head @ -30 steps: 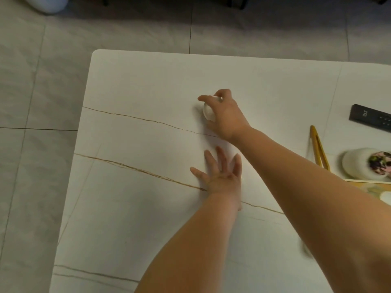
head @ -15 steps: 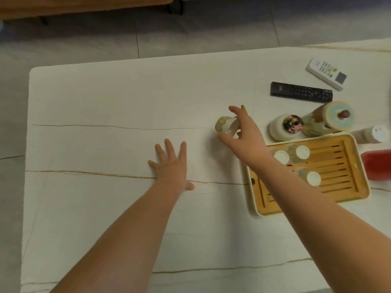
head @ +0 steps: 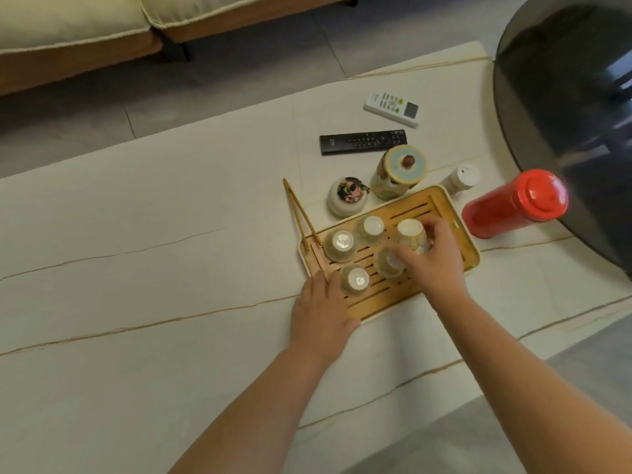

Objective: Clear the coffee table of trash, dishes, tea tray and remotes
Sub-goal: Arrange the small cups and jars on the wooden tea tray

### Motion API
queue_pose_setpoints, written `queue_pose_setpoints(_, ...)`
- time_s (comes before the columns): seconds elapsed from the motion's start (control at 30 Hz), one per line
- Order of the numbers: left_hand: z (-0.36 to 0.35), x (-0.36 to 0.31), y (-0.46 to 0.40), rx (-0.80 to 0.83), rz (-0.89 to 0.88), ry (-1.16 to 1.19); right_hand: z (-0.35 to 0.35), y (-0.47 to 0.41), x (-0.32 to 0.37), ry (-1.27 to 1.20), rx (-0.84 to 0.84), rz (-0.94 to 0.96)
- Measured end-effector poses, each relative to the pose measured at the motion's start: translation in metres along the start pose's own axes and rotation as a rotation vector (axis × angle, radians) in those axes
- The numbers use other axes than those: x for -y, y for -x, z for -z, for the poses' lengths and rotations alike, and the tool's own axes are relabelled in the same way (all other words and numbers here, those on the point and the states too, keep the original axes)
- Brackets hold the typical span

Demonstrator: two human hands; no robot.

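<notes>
A bamboo tea tray (head: pixel 455 230) lies on the white coffee table (head: pixel 136 268) and holds several upturned small cups (head: pixel 340 244). My right hand (head: pixel 432 260) is over the tray, its fingers closed round a pale teacup (head: pixel 410 234) that rests upside down among the others. My left hand (head: pixel 321 313) lies flat on the tray's near left corner, holding nothing. Beyond the tray lie a black remote (head: pixel 362 142) and a white remote (head: pixel 391 108).
Bamboo tongs (head: pixel 301 212) lean on the tray's left end. A lidded white bowl (head: pixel 347 196), a ceramic tea jar (head: pixel 398 172), a small white bottle (head: pixel 460 179) and a red canister (head: pixel 516 205) ring the tray. A dark round table (head: pixel 564 114) overlaps the right; a sofa (head: pixel 102 29) stands beyond.
My right hand has carried the teacup from the left of the table onto the tray. My left hand has slid right to the tray's corner. The view has swung right.
</notes>
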State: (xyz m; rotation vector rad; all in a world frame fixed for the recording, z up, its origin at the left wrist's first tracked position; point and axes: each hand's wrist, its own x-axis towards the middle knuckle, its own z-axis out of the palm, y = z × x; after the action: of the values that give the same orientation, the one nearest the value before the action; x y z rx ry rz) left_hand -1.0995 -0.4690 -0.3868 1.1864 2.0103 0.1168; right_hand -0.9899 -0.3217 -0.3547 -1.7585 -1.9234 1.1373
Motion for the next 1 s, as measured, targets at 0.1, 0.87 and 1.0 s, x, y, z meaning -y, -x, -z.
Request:
queue_pose_setpoints(0.1,-0.008,-0.009,-0.002,-0.010,0.017,-0.057,0.002,0.002,-0.020,0.005,0.041,-0.017)
queue_pose_setpoints(0.87,-0.012,-0.002,-0.006,-0.051,0.000,-0.324,-0.018,-0.011,-0.038,0.373,0.283,0.075)
queue_pose_setpoints(1.0,-0.008,0.001,-0.005,-0.008,-0.024,-0.345,-0.019,-0.010,-0.034,0.398,0.284,0.053)
